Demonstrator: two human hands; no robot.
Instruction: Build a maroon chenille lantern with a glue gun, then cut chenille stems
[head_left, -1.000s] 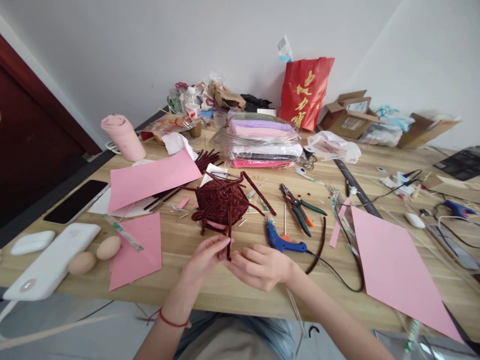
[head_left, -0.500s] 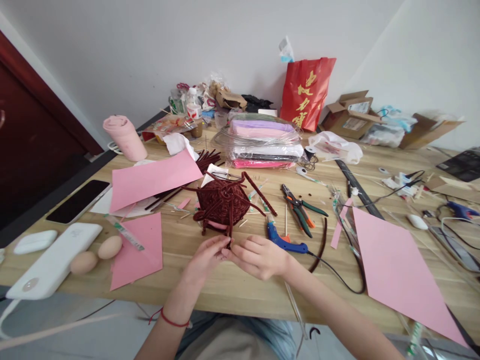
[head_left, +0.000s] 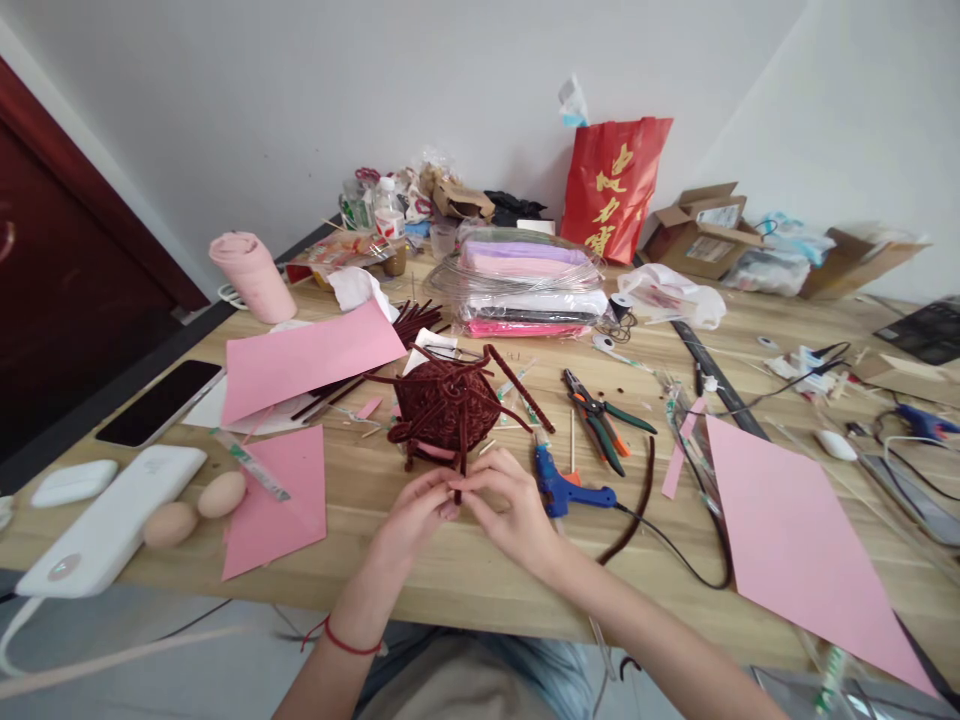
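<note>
A round bundle of dark brown pipe cleaners (head_left: 448, 408), with several strands sticking out like legs, sits on the table in front of me. One brown pipe cleaner (head_left: 461, 460) runs from its near side down to my fingers. My left hand (head_left: 420, 505) pinches that strand near its end. My right hand (head_left: 506, 495) meets it there, thumb and fingertips pressed together on the same strand. The strand's tip is partly covered by the fingers. Right of my hands lies a blue glue gun (head_left: 566, 492), and a loose brown pipe cleaner (head_left: 641, 510) curves beyond it.
Green-handled pliers (head_left: 600, 420) lie right of the bundle. Pink sheets (head_left: 795, 540) spread on both sides. Two eggs (head_left: 196, 508) rest beside a white power bank (head_left: 112, 520) and a phone (head_left: 159, 402). Behind stand wrapped packs of pipe cleaners (head_left: 529, 285) and a red bag (head_left: 616, 190).
My right hand has turned and its fingers have shifted slightly up and left around the strand's end. My left hand stays nearly in place; the bundle has not moved.
</note>
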